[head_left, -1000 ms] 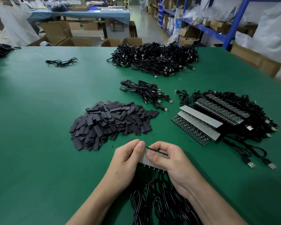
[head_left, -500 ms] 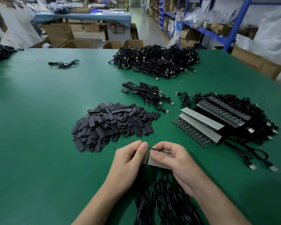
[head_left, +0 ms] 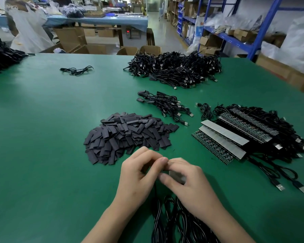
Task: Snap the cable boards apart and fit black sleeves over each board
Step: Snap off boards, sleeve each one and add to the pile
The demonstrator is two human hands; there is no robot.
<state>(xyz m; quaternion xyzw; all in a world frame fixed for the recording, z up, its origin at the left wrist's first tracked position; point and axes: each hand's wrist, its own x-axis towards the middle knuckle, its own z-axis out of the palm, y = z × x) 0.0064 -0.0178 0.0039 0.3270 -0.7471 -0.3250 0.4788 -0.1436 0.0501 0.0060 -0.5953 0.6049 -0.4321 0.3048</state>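
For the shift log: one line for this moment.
left hand: pinching board strip | right hand: holding board strip | sleeve pile: untouched

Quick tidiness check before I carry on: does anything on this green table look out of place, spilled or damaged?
Nothing looks spilled or damaged. Only strays: a lone black cable lies by itself at the far left, away from the cable pile, and one coiled cable sits just beside the board stack.
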